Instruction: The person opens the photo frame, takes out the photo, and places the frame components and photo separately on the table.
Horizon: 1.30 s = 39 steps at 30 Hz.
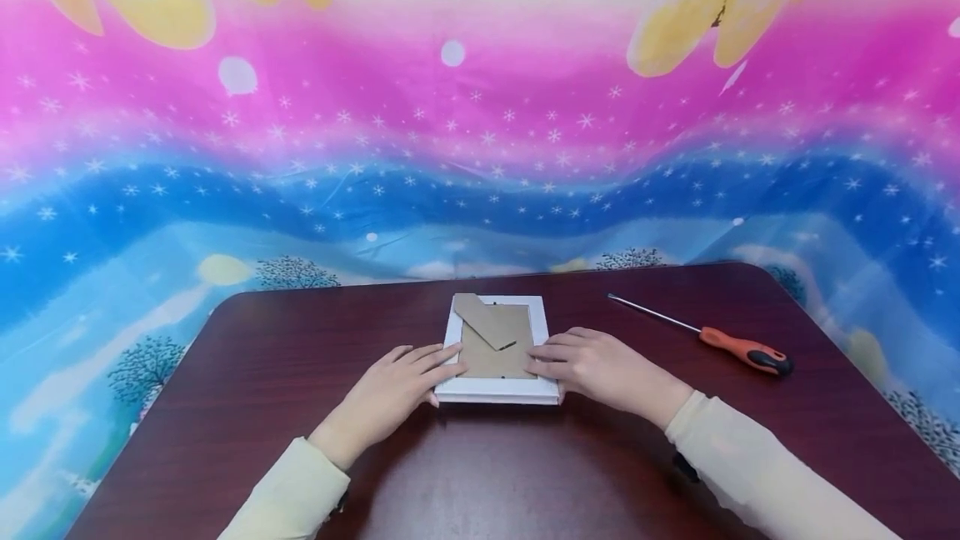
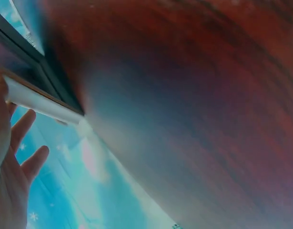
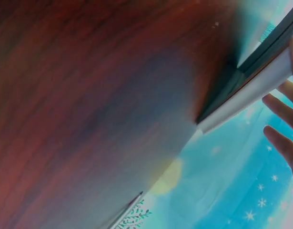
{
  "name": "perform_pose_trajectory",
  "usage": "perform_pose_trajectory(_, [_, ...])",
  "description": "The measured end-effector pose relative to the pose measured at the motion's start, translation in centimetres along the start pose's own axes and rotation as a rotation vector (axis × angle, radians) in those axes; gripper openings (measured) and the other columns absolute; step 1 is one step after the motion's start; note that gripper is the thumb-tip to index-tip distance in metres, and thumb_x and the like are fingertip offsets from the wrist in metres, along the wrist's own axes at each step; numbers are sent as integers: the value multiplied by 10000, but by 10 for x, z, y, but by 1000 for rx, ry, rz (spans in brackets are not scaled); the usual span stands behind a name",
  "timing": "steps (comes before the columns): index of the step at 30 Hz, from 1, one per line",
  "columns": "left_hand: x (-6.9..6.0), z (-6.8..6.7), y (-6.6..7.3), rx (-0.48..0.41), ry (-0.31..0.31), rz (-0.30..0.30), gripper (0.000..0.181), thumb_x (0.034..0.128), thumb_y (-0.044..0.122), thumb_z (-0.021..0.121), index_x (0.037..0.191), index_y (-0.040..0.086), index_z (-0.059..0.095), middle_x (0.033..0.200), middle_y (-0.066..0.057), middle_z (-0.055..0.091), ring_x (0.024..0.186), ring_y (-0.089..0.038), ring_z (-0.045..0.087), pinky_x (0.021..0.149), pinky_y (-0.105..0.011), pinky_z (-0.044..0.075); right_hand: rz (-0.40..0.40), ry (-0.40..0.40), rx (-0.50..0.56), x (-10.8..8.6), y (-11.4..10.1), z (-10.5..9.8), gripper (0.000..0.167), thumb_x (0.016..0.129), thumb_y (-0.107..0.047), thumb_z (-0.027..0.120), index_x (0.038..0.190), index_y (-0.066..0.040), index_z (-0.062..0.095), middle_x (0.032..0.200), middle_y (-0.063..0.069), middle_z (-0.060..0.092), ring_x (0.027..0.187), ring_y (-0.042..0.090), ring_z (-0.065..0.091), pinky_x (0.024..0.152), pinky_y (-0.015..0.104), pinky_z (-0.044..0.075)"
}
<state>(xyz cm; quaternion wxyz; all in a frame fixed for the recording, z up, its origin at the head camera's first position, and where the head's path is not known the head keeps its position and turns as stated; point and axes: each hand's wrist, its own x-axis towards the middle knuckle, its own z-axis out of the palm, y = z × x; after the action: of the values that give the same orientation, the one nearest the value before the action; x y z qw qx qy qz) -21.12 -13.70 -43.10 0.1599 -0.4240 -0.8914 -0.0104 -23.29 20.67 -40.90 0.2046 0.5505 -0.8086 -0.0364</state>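
Observation:
A white picture frame (image 1: 497,391) is back side up in the head view, its brown backing board (image 1: 480,363) and folded stand leg (image 1: 474,317) facing up. My left hand (image 1: 393,386) grips its left side, fingers over the top and thumb at the near corner. On the right side my right hand (image 1: 603,369) holds it the same way. Both wrist views look in from below: the frame's dark inner edge (image 2: 65,88) shows in the left one, and its white side (image 3: 256,95) in the right one. The thumbs are only partly seen.
To the right on the dark red table (image 1: 300,340) lies a screwdriver (image 1: 738,348) with an orange and black handle, its tip pointing toward the back left. A patterned cloth (image 1: 480,190) in pink and blue hangs behind the table.

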Motion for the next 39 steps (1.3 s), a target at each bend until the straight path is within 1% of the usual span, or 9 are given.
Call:
perform_pose_trajectory(6, [1, -15, 0, -138, 59, -9, 529, 915, 244, 688, 1424, 239, 542, 1477, 8, 497, 1329, -186, 481, 1039, -400, 425, 42, 71, 131, -10, 2, -9, 396, 981, -306, 612, 1351, -167, 636, 1326, -33, 633, 1155, 169, 593, 950, 382, 491])
perform_pose_trajectory(11, [3, -31, 4, -238, 5, -59, 487, 947, 249, 640, 1422, 250, 532, 1456, 15, 507, 1338, -201, 464, 1062, -438, 405, 100, 85, 237, -15, 0, -14, 471, 1057, -424, 375, 1402, -175, 577, 1375, -53, 592, 1201, 169, 559, 977, 428, 468])
perform_pose_trajectory(14, [5, -41, 7, -325, -44, -105, 485, 950, 232, 633, 1422, 264, 524, 1445, 21, 505, 1341, -223, 452, 1068, -482, 392, 148, 91, 324, -17, -1, -18, 422, 1046, -365, 449, 1410, -181, 557, 1375, -59, 585, 1214, 169, 546, 990, 447, 448])
perform_pose_trajectory(17, [8, -49, 9, -426, -83, -148, 483, 964, 193, 629, 1420, 297, 504, 1438, 28, 490, 1340, -224, 433, 1057, -507, 397, 210, 101, 428, -18, 0, -21, 396, 997, -205, 584, 1393, -209, 563, 1351, -81, 590, 1206, 150, 543, 984, 436, 443])
perform_pose_trajectory(20, [11, -52, 10, -547, -84, -190, 445, 1005, 178, 581, 1410, 335, 486, 1435, 59, 467, 1337, -196, 407, 1032, -515, 412, 262, 138, 522, -19, 1, -24, 453, 938, -73, 625, 1362, -229, 586, 1313, -100, 602, 1174, 127, 549, 953, 402, 446])
perform_pose_trajectory(25, [17, -50, 13, -781, 25, -238, 318, 1051, 391, 440, 1346, 324, 534, 1328, 125, 518, 1235, -136, 444, 965, -466, 434, 265, 264, 679, -16, 6, -27, 296, 1038, -186, 497, 1303, -164, 626, 1234, -66, 638, 1109, 129, 573, 930, 330, 444])
perform_pose_trajectory(30, [26, -44, 18, -990, 165, -293, 564, 993, 562, 298, 1305, 184, 577, 1197, 40, 604, 1126, -159, 543, 970, -434, 447, 285, 385, 803, -8, 8, -25, 385, 1072, -332, 374, 1211, -99, 646, 1136, 7, 665, 1022, 145, 621, 880, 279, 496])
perform_pose_trajectory(34, [34, -40, 21, -1062, 241, -355, 628, 986, 564, 265, 1307, 104, 546, 1203, -39, 615, 1164, -197, 549, 1029, -479, 422, 341, 429, 815, -3, 7, -22, 343, 1083, -215, 368, 1168, -34, 647, 1096, 60, 683, 982, 117, 630, 869, 250, 494])
perform_pose_trajectory(39, [43, -33, 23, -1099, 294, -396, 419, 1069, 349, 313, 1337, 49, 431, 1252, -129, 540, 1223, -246, 485, 1058, -520, 377, 462, 448, 826, 0, 5, -19, 299, 1033, -31, 442, 1283, 55, 582, 1173, 153, 676, 1090, 97, 604, 946, 243, 464])
